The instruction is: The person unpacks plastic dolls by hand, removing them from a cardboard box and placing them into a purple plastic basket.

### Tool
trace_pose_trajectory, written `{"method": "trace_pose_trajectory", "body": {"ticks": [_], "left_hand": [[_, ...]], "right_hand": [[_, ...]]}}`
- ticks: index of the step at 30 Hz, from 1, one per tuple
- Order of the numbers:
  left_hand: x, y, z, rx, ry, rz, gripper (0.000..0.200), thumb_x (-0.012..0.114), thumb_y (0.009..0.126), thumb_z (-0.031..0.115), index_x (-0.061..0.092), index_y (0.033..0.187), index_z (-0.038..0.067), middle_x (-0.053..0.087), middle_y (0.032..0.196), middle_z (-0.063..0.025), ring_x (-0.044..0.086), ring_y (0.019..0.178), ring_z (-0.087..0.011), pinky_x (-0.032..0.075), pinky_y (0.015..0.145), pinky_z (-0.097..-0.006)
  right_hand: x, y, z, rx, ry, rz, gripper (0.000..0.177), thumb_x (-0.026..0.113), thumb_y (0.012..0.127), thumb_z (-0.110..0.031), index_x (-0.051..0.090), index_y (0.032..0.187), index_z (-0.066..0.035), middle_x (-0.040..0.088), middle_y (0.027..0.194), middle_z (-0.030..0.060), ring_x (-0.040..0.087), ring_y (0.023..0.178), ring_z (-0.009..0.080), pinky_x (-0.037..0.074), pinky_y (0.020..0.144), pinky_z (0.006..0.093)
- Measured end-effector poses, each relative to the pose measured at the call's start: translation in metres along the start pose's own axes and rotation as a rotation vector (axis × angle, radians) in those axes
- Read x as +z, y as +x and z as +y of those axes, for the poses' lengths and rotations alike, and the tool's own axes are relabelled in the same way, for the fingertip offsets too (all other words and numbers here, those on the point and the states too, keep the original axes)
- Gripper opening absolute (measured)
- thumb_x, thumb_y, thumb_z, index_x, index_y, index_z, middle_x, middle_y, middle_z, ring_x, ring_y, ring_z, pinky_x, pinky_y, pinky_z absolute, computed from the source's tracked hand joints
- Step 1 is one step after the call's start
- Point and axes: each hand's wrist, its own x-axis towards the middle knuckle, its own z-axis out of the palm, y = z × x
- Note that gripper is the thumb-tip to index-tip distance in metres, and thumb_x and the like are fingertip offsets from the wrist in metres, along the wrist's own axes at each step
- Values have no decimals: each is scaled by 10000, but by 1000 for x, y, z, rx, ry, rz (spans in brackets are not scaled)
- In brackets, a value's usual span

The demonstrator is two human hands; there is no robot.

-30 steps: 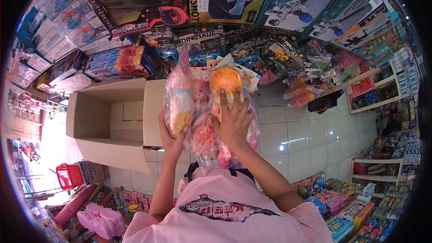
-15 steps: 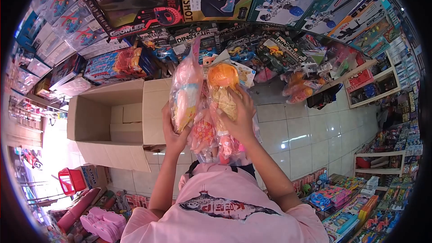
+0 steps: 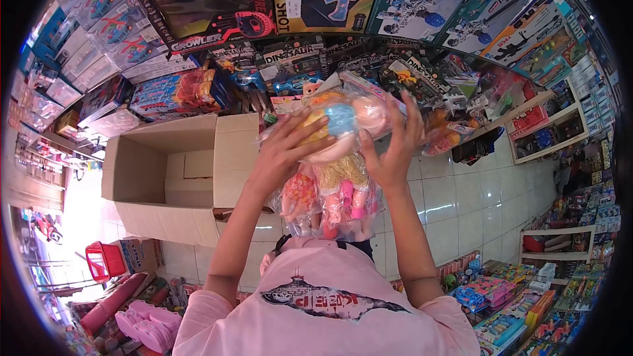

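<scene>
Both hands hold one bagged doll [image 3: 343,118] in clear plastic, turned crosswise at chest height. My left hand [image 3: 283,151] grips its left end, where the orange and blue parts show. My right hand [image 3: 392,148] holds the pink right end, fingers spread over the bag. Below it, more bagged dolls [image 3: 330,201] in pink and orange clothes rest against my chest, between my forearms. An open cardboard box [image 3: 168,171] with its flaps out stands just left of my left arm.
Boxed toy guns and dinosaur sets [image 3: 297,59] fill the wall ahead. White floor tiles [image 3: 455,204] lie to the right, with shelves of toys [image 3: 560,132] beyond. A red basket [image 3: 105,257] and pink toys [image 3: 148,323] sit low on the left.
The doll that stood upright in my left hand now lies crosswise, held by both hands. My right hand left the orange-haired doll and moved up and to the right.
</scene>
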Motion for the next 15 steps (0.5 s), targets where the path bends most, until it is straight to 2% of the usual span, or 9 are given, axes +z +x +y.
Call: {"method": "trace_pose_trajectory", "body": {"ticks": [1, 3, 6, 8, 9, 11, 15], "left_hand": [[6, 1, -2, -1, 1, 1, 642, 659, 719, -6, 658, 1281, 303, 506, 1479, 50, 418, 1409, -271, 330, 1178, -480], [18, 1, -7, 71, 133, -115, 665, 648, 731, -1, 625, 1315, 315, 477, 1505, 57, 388, 1429, -267, 308, 1188, -482], [37, -8, -15, 93, 132, -96, 685, 639, 721, -15, 613, 1319, 317, 469, 1509, 63, 370, 1439, -275, 291, 1195, -485], [43, -14, -17, 90, 144, -93, 689, 645, 712, -14, 614, 1316, 315, 473, 1505, 63, 362, 1443, -283, 288, 1194, -492], [44, -16, -17, 70, 125, -86, 697, 652, 696, -17, 620, 1309, 313, 474, 1504, 60, 351, 1449, -293, 277, 1196, -508], [51, -22, -16, 47, 105, -81, 705, 659, 680, -20, 626, 1301, 312, 475, 1503, 56, 339, 1455, -303, 266, 1197, -525], [74, -34, -17, -67, -93, 0, 684, 655, 654, -29, 653, 1272, 266, 470, 1509, 27, 307, 1466, -347, 202, 1201, -580]], "right_hand": [[4, -2, 1, 29, -98, -66, 650, 651, 877, -438, 494, 1398, -82, 415, 1474, 195, 362, 1359, 407, 217, 1108, 554], [22, -18, 12, 59, -133, -69, 621, 608, 896, -475, 515, 1385, -103, 452, 1441, 192, 378, 1352, 397, 184, 1116, 568], [39, -39, 22, 149, -171, -135, 590, 618, 901, -446, 527, 1353, -78, 506, 1362, 187, 442, 1287, 383, 245, 1082, 557], [50, -49, 26, 248, 77, -75, 538, 636, 905, -395, 537, 1300, -43, 554, 1256, 183, 506, 1186, 382, 327, 1017, 534], [54, -51, 27, 250, 79, -80, 538, 636, 905, -395, 537, 1300, -43, 554, 1256, 183, 506, 1186, 382, 327, 1017, 534], [60, -54, 30, 243, 170, -37, 500, 658, 903, -339, 536, 1263, -15, 575, 1182, 191, 546, 1094, 393, 401, 932, 502], [70, -60, 37, 269, 246, -69, 495, 667, 906, -314, 525, 1261, 1, 588, 1146, 209, 571, 1057, 395, 435, 910, 477]]}}
